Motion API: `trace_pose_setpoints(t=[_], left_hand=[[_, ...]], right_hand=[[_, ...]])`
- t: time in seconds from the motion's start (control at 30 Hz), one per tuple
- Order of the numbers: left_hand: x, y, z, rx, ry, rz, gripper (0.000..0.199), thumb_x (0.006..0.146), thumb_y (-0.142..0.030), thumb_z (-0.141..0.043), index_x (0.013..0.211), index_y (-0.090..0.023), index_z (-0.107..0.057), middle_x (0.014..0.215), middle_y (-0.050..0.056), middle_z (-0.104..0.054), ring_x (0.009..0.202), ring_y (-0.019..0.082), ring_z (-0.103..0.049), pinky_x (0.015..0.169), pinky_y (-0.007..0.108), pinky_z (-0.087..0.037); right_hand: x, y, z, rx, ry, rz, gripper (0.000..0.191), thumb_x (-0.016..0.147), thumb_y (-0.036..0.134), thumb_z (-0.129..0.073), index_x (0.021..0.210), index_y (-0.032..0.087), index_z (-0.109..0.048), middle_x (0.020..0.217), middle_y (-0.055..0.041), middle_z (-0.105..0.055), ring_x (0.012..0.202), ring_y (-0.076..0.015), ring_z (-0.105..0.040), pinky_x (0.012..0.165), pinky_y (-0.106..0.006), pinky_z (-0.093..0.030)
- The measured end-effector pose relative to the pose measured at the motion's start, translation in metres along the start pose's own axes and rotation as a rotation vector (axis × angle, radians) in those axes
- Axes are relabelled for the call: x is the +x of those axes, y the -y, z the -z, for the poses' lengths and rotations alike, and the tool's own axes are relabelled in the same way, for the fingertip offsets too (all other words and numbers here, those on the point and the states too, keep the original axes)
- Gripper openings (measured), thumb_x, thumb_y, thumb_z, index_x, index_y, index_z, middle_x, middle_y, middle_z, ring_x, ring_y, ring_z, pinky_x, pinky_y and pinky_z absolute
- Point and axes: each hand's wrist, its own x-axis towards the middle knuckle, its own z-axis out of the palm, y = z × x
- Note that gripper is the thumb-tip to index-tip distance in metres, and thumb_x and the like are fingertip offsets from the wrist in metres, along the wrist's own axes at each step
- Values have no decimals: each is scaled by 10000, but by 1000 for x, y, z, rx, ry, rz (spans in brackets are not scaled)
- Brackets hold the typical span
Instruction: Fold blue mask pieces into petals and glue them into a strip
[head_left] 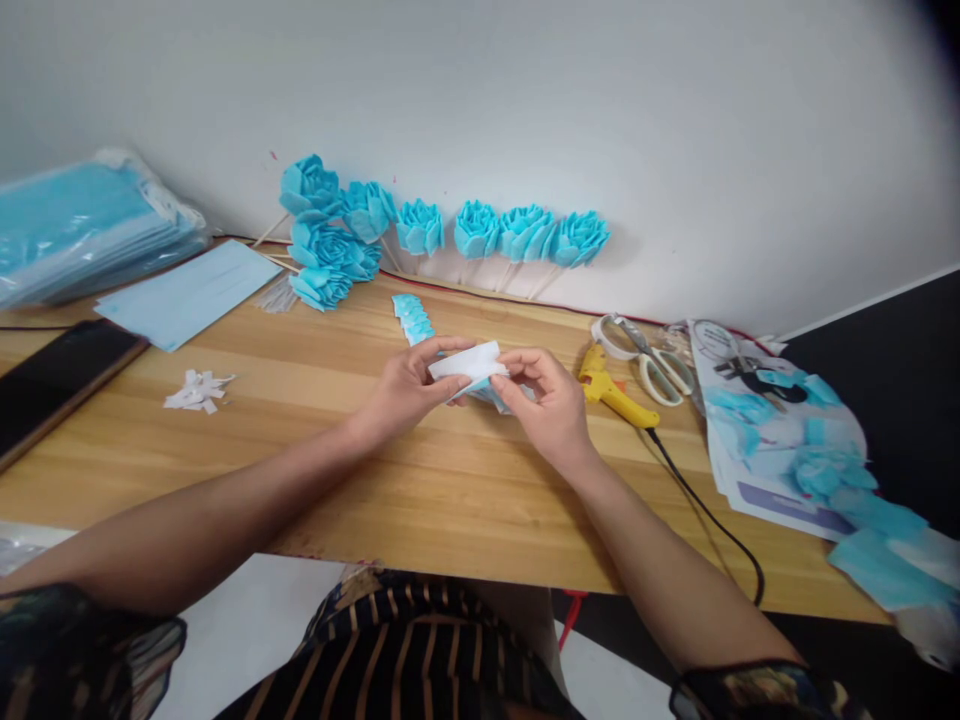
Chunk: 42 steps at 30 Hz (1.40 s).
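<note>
Both my hands meet over the middle of the wooden table, holding a small white piece of material [469, 364] with a light blue underside. My left hand [411, 385] pinches its left end between thumb and fingers. The right end is gripped by my right hand [546, 400], fingertips closed on it. Just behind my left hand lies a row of overlapping small blue pieces [413, 318]. More blue material [491, 396] shows under the hands, partly hidden by them.
Several blue flowers on sticks [477, 230] lean along the wall. To the right are a yellow glue gun [615, 396], scissors [660, 370] and printed sheets [780, 500]. On the left are white scraps [198, 391], a phone [64, 380], blue sheets [187, 292] and a plastic-wrapped stack [90, 225].
</note>
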Motion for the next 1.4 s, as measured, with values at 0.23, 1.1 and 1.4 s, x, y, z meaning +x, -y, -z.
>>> trace_pose_setpoints(t=[0.23, 1.1, 1.4], left_hand=[[-3, -6, -1, 111, 16, -19, 532, 790, -384, -782, 1246, -146, -648, 1073, 98, -714, 770, 157, -659, 626, 249, -526], [2, 2, 1, 61, -12, -159, 541, 763, -181, -751, 1285, -155, -614, 807, 13, -687, 678, 117, -593, 606, 230, -435], [3, -8, 4, -288, -119, -71, 539, 797, -364, -787, 1273, -193, -603, 811, -2, -665, 683, 125, -621, 625, 253, -510]], right_hand=[[-1, 0, -1, -36, 9, 46, 239, 845, 247, -672, 1083, 257, -651, 806, 23, -686, 696, -136, -643, 691, -297, -531], [1, 12, 4, -113, 144, 45, 560, 807, 201, -667, 1358, 263, -588, 1215, -56, -737, 986, -215, -713, 880, -371, -581], [1, 1, 6, -6, 24, 39, 462, 844, 284, -691, 1303, 269, -641, 1211, -51, -738, 943, -206, -712, 828, -350, -575]])
